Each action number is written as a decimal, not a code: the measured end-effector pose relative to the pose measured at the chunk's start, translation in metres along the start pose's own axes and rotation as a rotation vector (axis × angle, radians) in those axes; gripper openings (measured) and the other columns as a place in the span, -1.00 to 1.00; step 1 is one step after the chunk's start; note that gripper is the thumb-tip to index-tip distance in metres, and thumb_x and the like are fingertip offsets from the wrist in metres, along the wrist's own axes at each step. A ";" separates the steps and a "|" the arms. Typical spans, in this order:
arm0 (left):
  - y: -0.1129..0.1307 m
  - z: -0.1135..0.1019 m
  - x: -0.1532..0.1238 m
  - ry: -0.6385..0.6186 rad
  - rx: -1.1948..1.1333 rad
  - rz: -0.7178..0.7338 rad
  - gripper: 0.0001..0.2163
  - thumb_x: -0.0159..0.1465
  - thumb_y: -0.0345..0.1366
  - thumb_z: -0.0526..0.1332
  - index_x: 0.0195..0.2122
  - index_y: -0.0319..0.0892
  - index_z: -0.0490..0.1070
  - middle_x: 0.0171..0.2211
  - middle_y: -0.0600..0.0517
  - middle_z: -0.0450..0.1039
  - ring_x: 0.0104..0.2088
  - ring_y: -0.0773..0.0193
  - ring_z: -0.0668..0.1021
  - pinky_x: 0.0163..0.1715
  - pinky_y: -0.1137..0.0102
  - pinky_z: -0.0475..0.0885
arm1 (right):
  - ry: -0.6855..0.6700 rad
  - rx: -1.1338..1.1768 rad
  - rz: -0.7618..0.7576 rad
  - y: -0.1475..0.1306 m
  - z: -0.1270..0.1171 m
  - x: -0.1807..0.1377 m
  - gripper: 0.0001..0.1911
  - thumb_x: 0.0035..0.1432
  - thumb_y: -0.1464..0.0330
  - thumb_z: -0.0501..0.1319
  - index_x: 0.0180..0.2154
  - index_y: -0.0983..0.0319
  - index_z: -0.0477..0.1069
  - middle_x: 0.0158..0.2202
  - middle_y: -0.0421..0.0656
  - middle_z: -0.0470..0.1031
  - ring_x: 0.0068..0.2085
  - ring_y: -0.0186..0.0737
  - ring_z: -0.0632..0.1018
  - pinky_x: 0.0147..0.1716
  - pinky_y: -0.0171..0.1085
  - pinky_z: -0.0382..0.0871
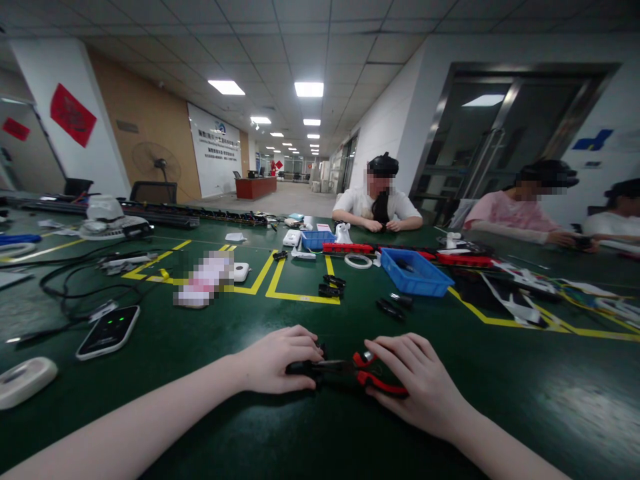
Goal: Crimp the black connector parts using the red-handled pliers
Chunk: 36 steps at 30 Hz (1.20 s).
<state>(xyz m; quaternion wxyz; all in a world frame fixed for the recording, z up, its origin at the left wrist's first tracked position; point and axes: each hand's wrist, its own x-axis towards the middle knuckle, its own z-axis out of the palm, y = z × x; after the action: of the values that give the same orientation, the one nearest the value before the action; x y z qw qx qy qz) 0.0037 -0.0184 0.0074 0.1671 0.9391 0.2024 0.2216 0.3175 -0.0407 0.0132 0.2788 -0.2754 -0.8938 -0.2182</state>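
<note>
While our right hand point(417, 377) curls its fingers around red-handled long-nose pliers point(369, 381), our left hand point(283, 359) pinches a small black piece point(299, 367) at their tips, over the green tabletop point(310, 437).

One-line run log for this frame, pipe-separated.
left hand: holding black part | right hand: holding red-handled pliers | pliers nose: toward black part, contact unclear | beyond: larger blue tray on green table
</note>
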 end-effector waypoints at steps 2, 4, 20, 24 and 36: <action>0.000 0.000 0.000 0.002 -0.002 -0.005 -0.70 0.30 -0.22 0.32 0.04 -0.12 0.45 0.03 -0.07 0.53 0.15 0.07 0.45 0.16 0.19 0.39 | 0.005 0.007 0.010 0.001 0.003 -0.003 -0.46 0.16 0.25 0.29 0.16 0.26 0.35 -0.05 0.02 0.55 -0.08 -0.04 0.54 -0.03 -0.04 0.31; 0.000 0.000 0.000 -0.002 -0.005 -0.013 -0.70 0.30 -0.22 0.32 0.04 -0.13 0.45 0.04 -0.07 0.53 0.15 0.06 0.45 0.16 0.19 0.39 | 0.006 0.012 0.019 0.002 0.005 -0.005 -0.43 0.17 0.25 0.28 0.19 0.25 0.33 -0.04 0.02 0.55 -0.07 -0.03 0.54 -0.02 -0.02 0.31; -0.002 0.001 0.000 -0.027 0.015 -0.030 -0.70 0.35 -0.20 0.28 0.08 -0.12 0.44 0.07 -0.06 0.51 0.18 0.06 0.42 0.18 0.18 0.38 | 0.067 -0.020 0.020 -0.003 0.002 0.000 -0.58 0.26 0.23 0.21 0.11 0.23 0.39 -0.07 -0.03 0.60 -0.06 -0.09 0.58 0.09 -0.02 0.20; -0.003 0.001 -0.001 -0.030 0.016 -0.040 -0.70 0.34 -0.21 0.28 0.08 -0.12 0.43 0.08 -0.07 0.51 0.19 0.05 0.42 0.19 0.16 0.38 | 0.028 -0.028 0.016 -0.002 0.001 0.000 -0.51 0.21 0.27 0.26 0.16 0.21 0.36 -0.04 -0.04 0.59 -0.04 -0.07 0.57 0.11 -0.02 0.20; 0.001 0.001 0.000 -0.007 0.023 -0.037 -0.71 0.32 -0.23 0.29 0.05 -0.13 0.42 0.04 -0.09 0.51 0.15 0.06 0.45 0.18 0.16 0.37 | 0.012 -0.014 0.017 -0.001 0.000 0.001 -0.44 0.09 0.27 0.30 0.14 0.24 0.38 -0.04 0.00 0.57 -0.08 -0.05 0.56 -0.03 -0.06 0.27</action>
<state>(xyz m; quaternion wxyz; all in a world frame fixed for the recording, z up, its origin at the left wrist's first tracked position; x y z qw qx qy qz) 0.0044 -0.0192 0.0071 0.1611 0.9378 0.2218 0.2130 0.3164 -0.0413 0.0131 0.2840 -0.2838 -0.8881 -0.2238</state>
